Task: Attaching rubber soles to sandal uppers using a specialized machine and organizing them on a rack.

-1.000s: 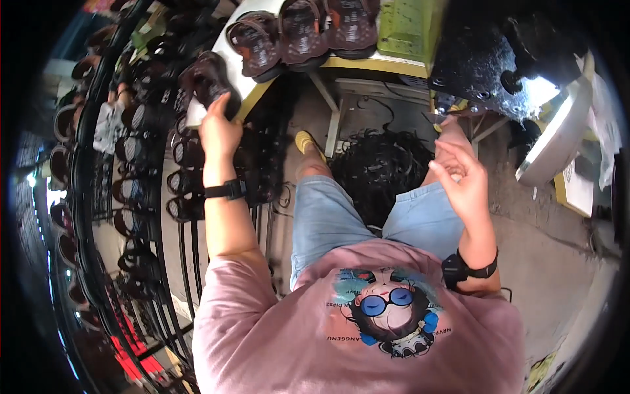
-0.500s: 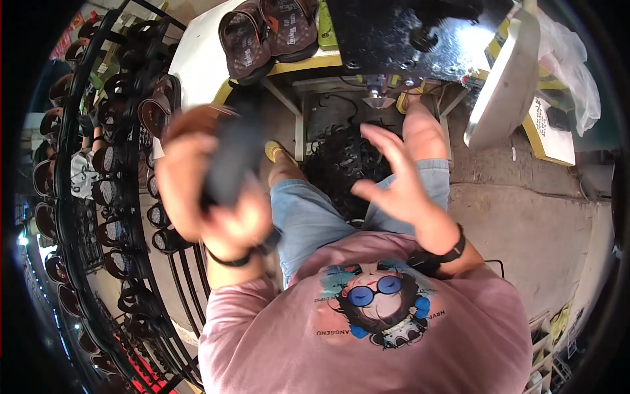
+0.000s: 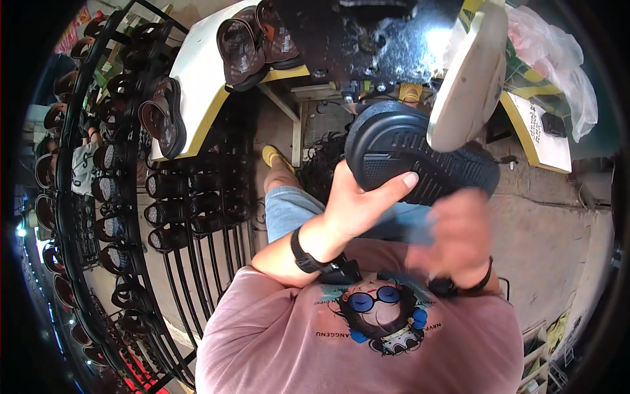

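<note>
My left hand (image 3: 364,207) is closed around a black sandal (image 3: 407,148), its thumb lying across the ridged underside, which faces up. The sandal is held above my lap, just in front of the dark machine table (image 3: 387,39). A pale, rounded machine part (image 3: 467,82) covers some of its far edge. My right hand (image 3: 456,233) is beside the near right end of the sandal. Motion smears its fingers, and whether they touch the sandal I cannot tell.
A white, yellow-edged table (image 3: 197,72) at the left bears several brown sandals (image 3: 239,49). Tall black racks (image 3: 69,217) full of sandals stand further left. Dark strips of scrap (image 3: 321,148) lie on the floor under the machine. A clear plastic bag (image 3: 551,49) hangs at the right.
My left hand has swung from the left to the centre with the sandal, whose sole now shows. My right hand, open before, has moved lower and to the right and is blurred.
</note>
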{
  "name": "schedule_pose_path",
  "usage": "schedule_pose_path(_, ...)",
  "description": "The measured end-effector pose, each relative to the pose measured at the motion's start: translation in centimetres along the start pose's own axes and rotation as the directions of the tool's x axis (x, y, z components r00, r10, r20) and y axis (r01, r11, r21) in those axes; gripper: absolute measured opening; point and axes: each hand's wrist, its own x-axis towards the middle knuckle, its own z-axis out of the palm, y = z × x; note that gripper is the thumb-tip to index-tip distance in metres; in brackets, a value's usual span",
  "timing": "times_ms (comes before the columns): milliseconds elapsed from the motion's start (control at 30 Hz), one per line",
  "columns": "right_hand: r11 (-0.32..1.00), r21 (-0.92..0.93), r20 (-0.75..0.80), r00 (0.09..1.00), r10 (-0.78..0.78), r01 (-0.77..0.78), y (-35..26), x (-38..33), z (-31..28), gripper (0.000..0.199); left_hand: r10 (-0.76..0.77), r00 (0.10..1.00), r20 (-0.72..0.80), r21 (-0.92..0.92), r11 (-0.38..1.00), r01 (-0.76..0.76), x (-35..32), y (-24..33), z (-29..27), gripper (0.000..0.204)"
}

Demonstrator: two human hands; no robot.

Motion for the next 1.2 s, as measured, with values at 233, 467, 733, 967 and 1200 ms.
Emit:
schedule_pose_path(233, -0.177, 0.982, 0.19, 0.405, 0.894, -0.071, 2.2, -9.0, 2.5, 0.086, -0.028, 0.992, -0.126, -0.274, 0.962, -0.008, -0.2, -0.5, 0.0, 0.038)
schedule_pose_path(467, -0.181, 0.982, 0.183, 0.506, 0.843, -0.054, 3.6, -8.3, 6.2, 0.065, 0.047, 0.981, -0.188, -0.379, 0.918, -0.116, -1.7, -0.3, -8.1, 0.059)
schedule_pose_path(733, -0.115, 0.95, 0.252, 0.493, 0.833, -0.291, 1.3, -1.5, 10.9, 0.055, 0.301, 0.914, -0.273, 0.166, 0.95, -0.264, 1.1, 9.0, -13.3, 0.101)
schedule_pose_path(967, 0.209, 0.809, 0.321, 0.712, 0.625, -0.549, 3.6, 2.6, 9.6, 0.047, 0.076, 0.965, 0.253, 0.803, 0.539, -0.253, 2.2, 9.6, -10.0, 0.061)
schedule_pose_path(1200, 0.081, 0.851, 0.187, 0.443, 0.877, -0.519, 1.4, 1.0, 10.3, 0.054, 0.251, 0.944, -0.215, 0.423, 0.895, -0.142, -2.5, 0.5, -10.0, 0.07)
